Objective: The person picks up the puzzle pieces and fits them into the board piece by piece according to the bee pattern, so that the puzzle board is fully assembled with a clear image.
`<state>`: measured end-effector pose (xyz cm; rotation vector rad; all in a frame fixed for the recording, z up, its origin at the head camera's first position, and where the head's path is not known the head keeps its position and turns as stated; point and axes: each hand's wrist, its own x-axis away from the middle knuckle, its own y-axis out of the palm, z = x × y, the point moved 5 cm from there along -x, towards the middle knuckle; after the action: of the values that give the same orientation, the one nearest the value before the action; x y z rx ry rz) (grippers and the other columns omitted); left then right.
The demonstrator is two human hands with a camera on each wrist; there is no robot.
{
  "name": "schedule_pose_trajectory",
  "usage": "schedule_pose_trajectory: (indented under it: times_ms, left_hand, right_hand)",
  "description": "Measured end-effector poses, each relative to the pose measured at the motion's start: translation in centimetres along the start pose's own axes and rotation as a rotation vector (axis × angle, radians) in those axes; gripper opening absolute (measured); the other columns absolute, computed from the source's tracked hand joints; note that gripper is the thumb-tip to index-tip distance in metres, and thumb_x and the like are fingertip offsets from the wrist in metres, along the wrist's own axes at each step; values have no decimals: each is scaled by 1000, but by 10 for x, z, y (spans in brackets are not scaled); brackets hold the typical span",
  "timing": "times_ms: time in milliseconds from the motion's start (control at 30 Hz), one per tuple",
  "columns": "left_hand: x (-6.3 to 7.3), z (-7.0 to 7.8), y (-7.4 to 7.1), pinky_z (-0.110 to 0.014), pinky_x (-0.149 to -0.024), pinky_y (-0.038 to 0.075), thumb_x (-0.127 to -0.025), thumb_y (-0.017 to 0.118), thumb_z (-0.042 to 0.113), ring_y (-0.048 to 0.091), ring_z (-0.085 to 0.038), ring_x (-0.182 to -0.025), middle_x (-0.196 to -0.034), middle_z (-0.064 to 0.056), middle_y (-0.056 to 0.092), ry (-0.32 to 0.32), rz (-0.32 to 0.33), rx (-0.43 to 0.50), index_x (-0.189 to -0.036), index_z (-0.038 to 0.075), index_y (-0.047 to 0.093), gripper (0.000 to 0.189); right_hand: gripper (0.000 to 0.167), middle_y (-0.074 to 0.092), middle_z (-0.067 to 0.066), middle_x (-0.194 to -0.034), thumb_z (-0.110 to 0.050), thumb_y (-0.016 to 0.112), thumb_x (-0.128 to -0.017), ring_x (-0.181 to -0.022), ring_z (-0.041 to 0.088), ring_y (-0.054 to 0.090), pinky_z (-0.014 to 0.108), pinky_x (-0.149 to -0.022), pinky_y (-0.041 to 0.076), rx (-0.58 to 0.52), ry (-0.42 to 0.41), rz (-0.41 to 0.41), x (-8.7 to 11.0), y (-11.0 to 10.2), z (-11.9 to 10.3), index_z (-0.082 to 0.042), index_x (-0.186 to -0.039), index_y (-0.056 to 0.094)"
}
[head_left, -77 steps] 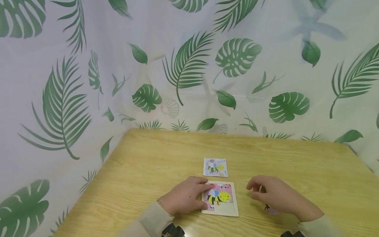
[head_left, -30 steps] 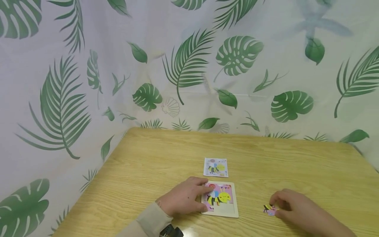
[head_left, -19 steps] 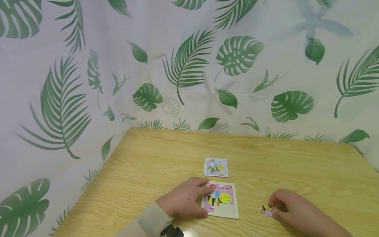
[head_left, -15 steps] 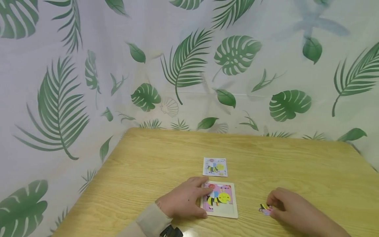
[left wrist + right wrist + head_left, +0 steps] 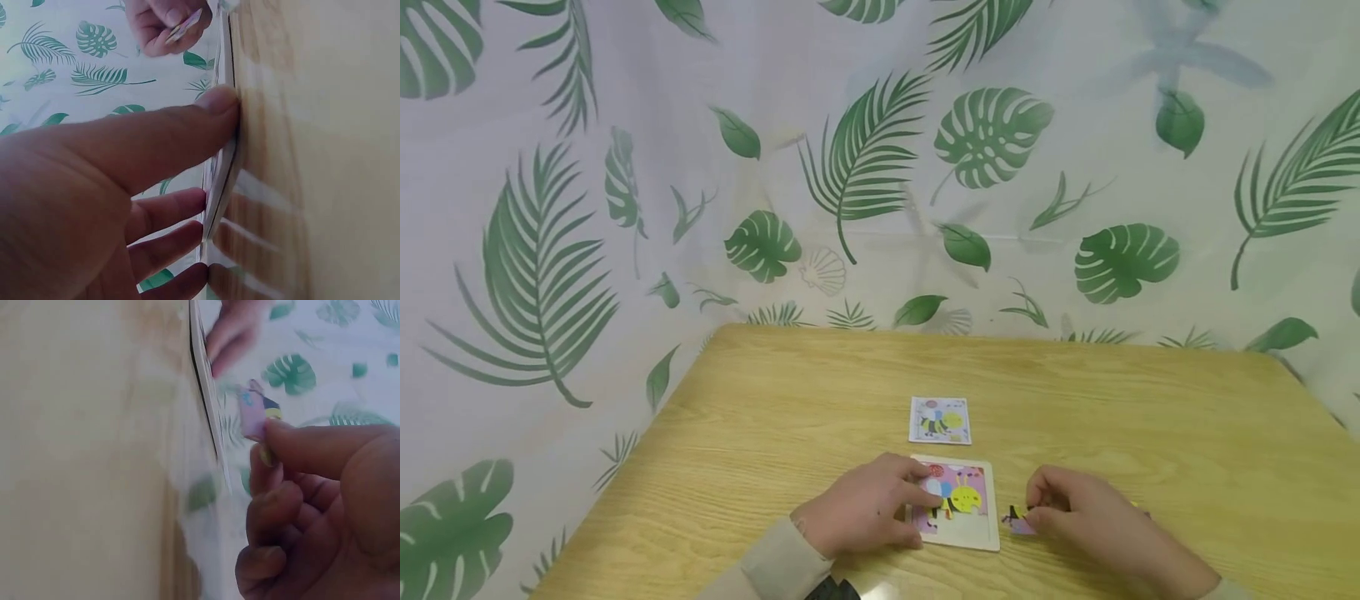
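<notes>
A square jigsaw board point(image 5: 992, 508) with a pale frame lies on the table, showing a yellow-and-black bee on pink. Its lower right part is bare. My left hand point(image 5: 861, 507) rests on the board's left side, index finger over the picture. In the left wrist view the thumb point(image 5: 220, 100) presses the edge and the other fingers lie fairly straight along it. Just right of the frame, my right hand point(image 5: 1086, 512) pinches a pink, black and yellow puzzle piece point(image 5: 253, 412) between thumb and index finger. The piece is apart from the board, partly covered by the fingertips.
A printed card point(image 5: 940, 420) with the same bee picture lies behind the board. Something small and yellow point(image 5: 1138, 505) peeks out beyond my right wrist, mostly hidden. The wooden table point(image 5: 790, 392) ends at a white leaf-patterned curtain point(image 5: 865, 275).
My right hand first reached out to the right and took hold of the puzzle piece. It has since carried the piece left, close to the board. My left hand has hardly moved.
</notes>
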<state>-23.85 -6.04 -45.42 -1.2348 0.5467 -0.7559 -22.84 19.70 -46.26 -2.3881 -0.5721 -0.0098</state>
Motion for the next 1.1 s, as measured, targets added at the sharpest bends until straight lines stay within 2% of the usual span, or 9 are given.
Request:
schedule_pose_trajectory:
  times_ms: [100, 267, 600, 867, 1100]
  left_hand:
    - [-2, 0, 0, -32, -106, 42, -88, 79, 39, 47, -15, -132, -145, 3, 53, -26, 1, 19, -132, 28, 70, 47]
    - [-4, 1, 3, -32, -106, 43, -87, 80, 39, 46, -16, -132, -146, 2, 53, -34, 4, 45, -133, 28, 69, 48]
    - [-2, -3, 3, -34, -106, 42, -85, 81, 40, 45, -16, -132, -146, 4, 52, -34, 4, 61, -136, 28, 67, 53]
    - [0, -3, 0, -32, -103, 44, -84, 82, 41, 46, -16, -129, -141, 2, 55, -12, 27, 55, -134, 27, 69, 53]
    - [0, -1, 0, -32, -105, 43, -86, 81, 39, 46, -15, -129, -141, 4, 54, -6, 18, 82, -136, 26, 67, 54]
  right_hand:
    - [16, 60, -2, -79, -27, 71, -94, -70, 13, 53, 27, -60, 44, -24, -45, -8, -12, 11, -15, -14, -93, 62]
    - [15, 61, -2, -78, -25, 74, -92, -71, 16, 54, 27, -61, 44, -62, -39, -11, -29, 29, -31, -14, -90, 64]
    - [13, 59, -3, -72, -20, 76, -89, -66, 14, 53, 25, -56, 43, -49, -42, 19, -38, 47, -35, -15, -85, 65]
    - [14, 58, -9, -71, -20, 77, -89, -65, 11, 52, 26, -58, 43, 75, -78, 88, -38, 53, -40, -21, -83, 64]
    - [16, 56, -11, -70, -19, 77, -88, -65, 9, 50, 26, -59, 42, 144, -66, 126, -35, 55, -43, -23, -82, 63]
